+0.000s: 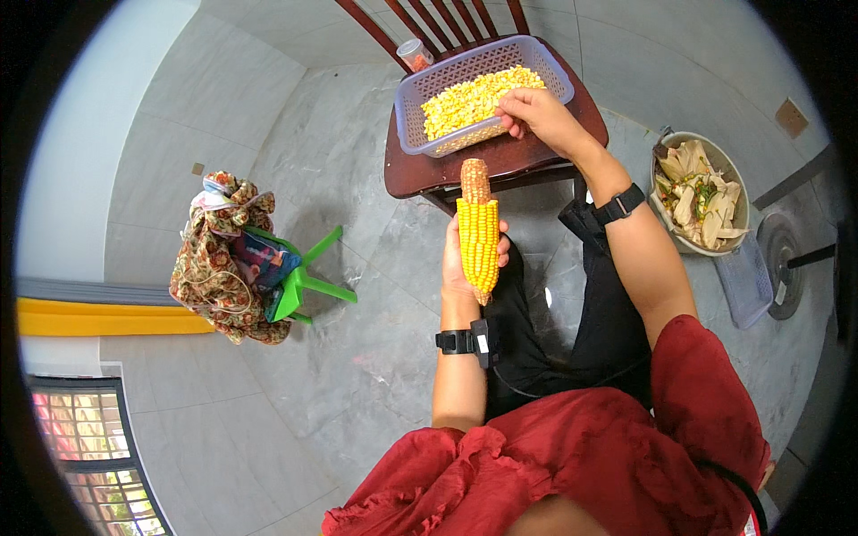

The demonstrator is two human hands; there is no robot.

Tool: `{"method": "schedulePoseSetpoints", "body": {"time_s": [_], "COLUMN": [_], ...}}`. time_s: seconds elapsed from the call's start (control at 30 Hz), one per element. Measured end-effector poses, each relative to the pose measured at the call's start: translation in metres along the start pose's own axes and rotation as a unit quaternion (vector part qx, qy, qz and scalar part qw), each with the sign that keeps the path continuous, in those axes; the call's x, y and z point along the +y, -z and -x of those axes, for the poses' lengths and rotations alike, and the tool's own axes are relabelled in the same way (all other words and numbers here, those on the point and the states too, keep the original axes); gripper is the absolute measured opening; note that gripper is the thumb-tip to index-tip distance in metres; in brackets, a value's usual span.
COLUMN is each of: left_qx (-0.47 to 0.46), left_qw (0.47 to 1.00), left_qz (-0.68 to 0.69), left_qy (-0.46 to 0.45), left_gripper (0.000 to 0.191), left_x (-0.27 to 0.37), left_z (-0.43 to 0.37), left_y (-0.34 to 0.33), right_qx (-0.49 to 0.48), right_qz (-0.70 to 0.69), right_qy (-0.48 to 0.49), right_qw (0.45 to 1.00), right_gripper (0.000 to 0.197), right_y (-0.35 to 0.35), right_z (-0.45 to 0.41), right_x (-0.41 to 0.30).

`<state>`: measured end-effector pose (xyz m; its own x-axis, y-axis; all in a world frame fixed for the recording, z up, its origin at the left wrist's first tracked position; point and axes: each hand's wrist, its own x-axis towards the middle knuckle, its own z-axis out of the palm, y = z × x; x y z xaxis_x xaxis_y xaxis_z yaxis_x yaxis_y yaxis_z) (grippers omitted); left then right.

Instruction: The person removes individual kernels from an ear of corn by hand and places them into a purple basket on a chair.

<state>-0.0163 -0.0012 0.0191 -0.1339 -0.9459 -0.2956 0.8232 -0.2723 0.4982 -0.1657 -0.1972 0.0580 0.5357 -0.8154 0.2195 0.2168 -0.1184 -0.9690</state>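
My left hand (454, 258) holds an upright ear of corn (479, 244) in front of my lap. The cob's upper end is bare of kernels, while yellow kernels cover the part below. Beyond it, a purple plastic basket (410, 130) of loose corn kernels (469, 100) rests on the seat of a dark red wooden chair (405, 171). My right hand (529, 114) is over the basket's near right rim, its fingers curled together; whether kernels are inside them cannot be told.
A clear jar (415, 55) stands behind the basket. At the right are a bucket (743, 197) of corn husks, a shallow plastic basket (744, 281) and a round base (784, 261). At the left, a green plastic stool (295, 291) bears floral cloth (221, 275).
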Motion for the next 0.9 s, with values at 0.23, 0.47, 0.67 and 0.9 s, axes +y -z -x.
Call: {"method": "schedulePoseSetpoints", "body": {"time_s": [0.23, 0.47, 0.67, 0.9], "left_qx": [-0.017, -0.055, -0.066, -0.083], "left_qw": [0.998, 0.995, 0.995, 0.994], "left_qz": [0.039, 0.054, 0.053, 0.040], "left_qy": [-0.041, -0.055, -0.052, -0.052], "left_gripper": [0.045, 0.053, 0.059, 0.060], "left_x": [-0.002, -0.002, -0.002, -0.002], "left_z": [0.001, 0.000, 0.001, 0.001], "left_y": [0.003, 0.008, 0.010, 0.013], "right_qx": [0.143, 0.227, 0.187, 0.039], "right_qz": [-0.034, -0.051, 0.037, 0.096], "right_qy": [-0.056, -0.040, -0.002, 0.070], "right_qw": [0.988, 0.972, 0.982, 0.992], "right_gripper": [0.020, 0.025, 0.030, 0.034], "right_y": [0.010, 0.017, 0.006, -0.022], "right_z": [-0.018, -0.028, -0.019, 0.007], "right_x": [0.012, 0.025, 0.018, 0.002]}}
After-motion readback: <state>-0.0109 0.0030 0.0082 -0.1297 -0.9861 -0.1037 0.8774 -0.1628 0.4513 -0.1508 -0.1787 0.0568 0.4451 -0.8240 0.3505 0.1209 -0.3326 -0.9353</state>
